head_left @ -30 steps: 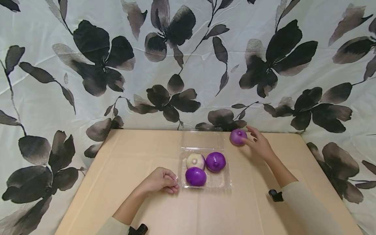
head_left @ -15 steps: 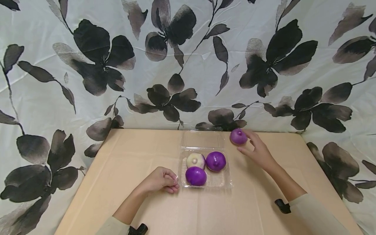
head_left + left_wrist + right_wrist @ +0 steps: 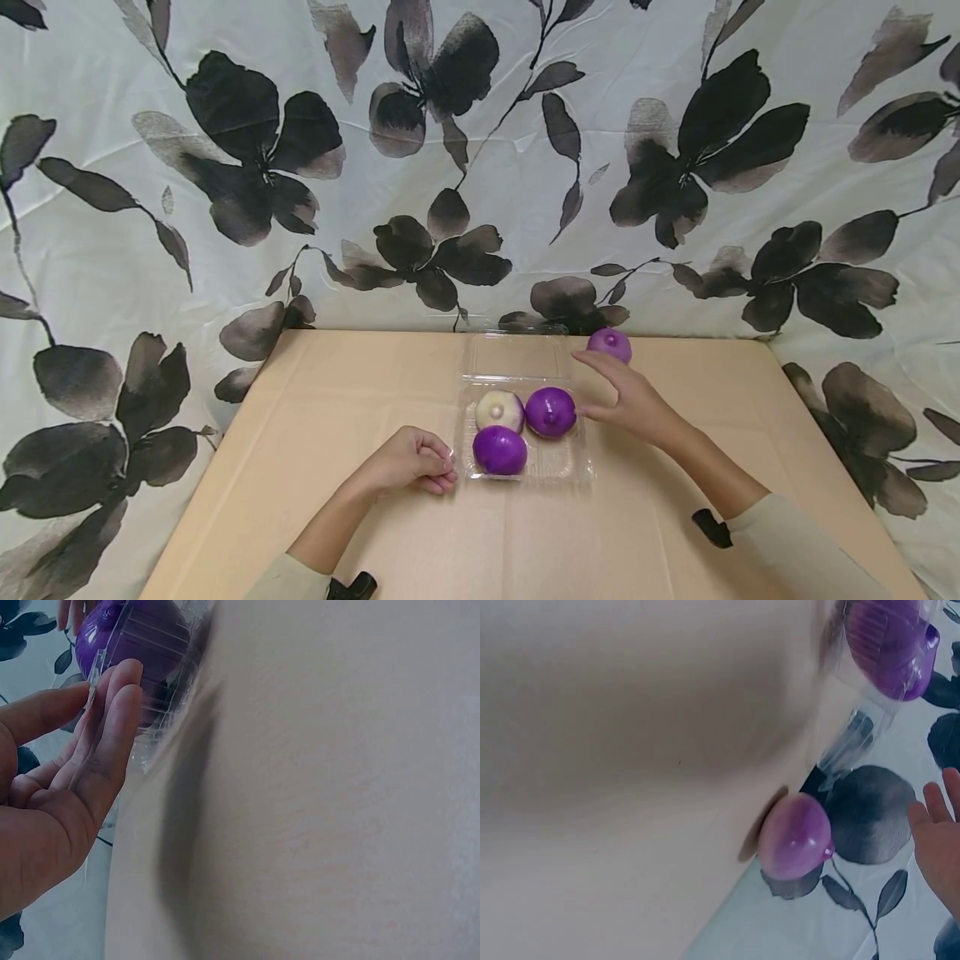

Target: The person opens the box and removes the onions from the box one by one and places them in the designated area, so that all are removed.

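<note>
A clear plastic clamshell box [image 3: 553, 461] holds three round onion-like pieces. The whitish one [image 3: 498, 410] lies at the back left, a purple onion [image 3: 499, 451] in front of it and another purple onion [image 3: 551, 412] at the right. My left hand [image 3: 411, 462] pinches the box's left rim between thumb and fingers, as the left wrist view shows. My right hand [image 3: 637, 404] is beside the box's right side with fingers spread and nothing held. Its fingertips are close to the right onion; contact is unclear. Behind it, a loose purple onion [image 3: 795, 836] is partly hidden in the head view.
The box's transparent lid [image 3: 517, 358] lies folded back toward the table's far edge. A tan table [image 3: 337, 392] extends on both sides of the box. Behind it hangs a white cloth [image 3: 570, 250] with dark flowers.
My right hand has let go of the loose onion at the back and moved left and toward me, to the box's right side. The left hand stays on the rim.
</note>
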`<control>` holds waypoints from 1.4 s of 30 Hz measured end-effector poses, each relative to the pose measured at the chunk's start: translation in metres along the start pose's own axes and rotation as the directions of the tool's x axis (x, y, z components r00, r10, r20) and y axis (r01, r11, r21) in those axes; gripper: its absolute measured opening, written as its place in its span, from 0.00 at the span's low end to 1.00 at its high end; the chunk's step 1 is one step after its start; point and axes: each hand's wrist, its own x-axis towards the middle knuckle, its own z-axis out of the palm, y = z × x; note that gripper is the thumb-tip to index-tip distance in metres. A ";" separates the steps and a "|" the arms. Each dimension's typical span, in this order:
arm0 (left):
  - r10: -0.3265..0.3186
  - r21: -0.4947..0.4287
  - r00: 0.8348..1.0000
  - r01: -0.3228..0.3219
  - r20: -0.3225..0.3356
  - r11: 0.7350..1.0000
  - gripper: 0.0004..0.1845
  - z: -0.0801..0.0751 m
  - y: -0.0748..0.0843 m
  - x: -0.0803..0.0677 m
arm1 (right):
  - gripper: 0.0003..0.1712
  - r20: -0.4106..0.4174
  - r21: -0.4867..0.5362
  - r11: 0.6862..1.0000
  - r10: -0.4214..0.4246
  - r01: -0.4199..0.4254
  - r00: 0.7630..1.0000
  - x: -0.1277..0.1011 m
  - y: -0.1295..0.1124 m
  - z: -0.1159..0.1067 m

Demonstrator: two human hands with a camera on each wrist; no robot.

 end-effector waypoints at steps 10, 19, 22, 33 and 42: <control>-0.002 0.005 1.000 0.002 -0.015 1.000 0.07 0.001 0.001 0.000 | 0.51 0.134 -0.051 0.996 -0.063 0.071 0.989 0.012 -0.013 0.013; 0.002 0.005 1.000 -0.002 -0.007 1.000 0.08 0.001 0.001 0.001 | 0.52 0.234 -0.173 0.977 -0.082 0.125 0.969 0.021 -0.013 0.025; 0.003 0.005 1.000 -0.003 -0.005 1.000 0.07 0.000 0.001 0.002 | 0.51 0.242 -0.194 0.973 -0.078 0.127 0.967 0.021 -0.015 0.027; 0.005 0.003 1.000 -0.005 -0.008 1.000 0.07 0.001 0.001 0.002 | 0.50 0.275 -0.270 0.951 -0.075 0.152 0.958 0.022 -0.012 0.036; 0.005 0.004 1.000 -0.005 -0.010 1.000 0.06 0.001 0.001 0.002 | 0.46 0.248 -0.286 0.934 -0.144 0.215 0.958 0.021 -0.010 0.043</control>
